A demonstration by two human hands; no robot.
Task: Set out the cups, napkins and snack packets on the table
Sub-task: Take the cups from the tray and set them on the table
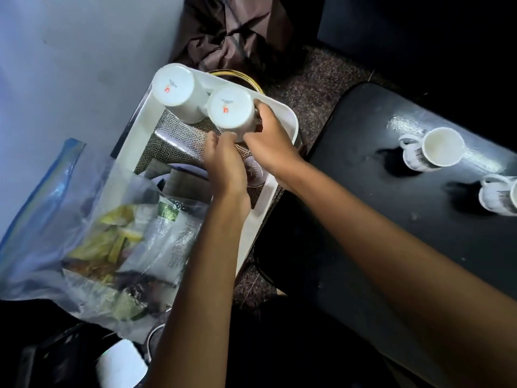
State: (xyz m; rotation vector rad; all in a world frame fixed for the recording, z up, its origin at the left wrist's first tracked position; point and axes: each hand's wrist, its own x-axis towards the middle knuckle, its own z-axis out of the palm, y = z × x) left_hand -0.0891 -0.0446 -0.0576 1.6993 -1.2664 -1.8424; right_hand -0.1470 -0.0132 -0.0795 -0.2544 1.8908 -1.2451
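While a clear zip bag (56,219) of snack packets (167,233), print too blurred to read, lies nearest, the left hand (223,161) and right hand (268,135) grasp an upturned white cup (230,110) in the tray (282,113); its red base mark is illegible. Two upright cups (430,149) stand on the dark table (391,219).

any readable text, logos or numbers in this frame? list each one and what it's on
No words or numbers can be read.
Far upturned cup on the white tray: orange mark on its base plus tiny print, too small to read.
Near upturned cup, held by both hands: same orange mark and tiny print, unreadable.
Snack packet in the clear bag: green label and small print, blurred.
Table cups: dark pattern, nothing legible.
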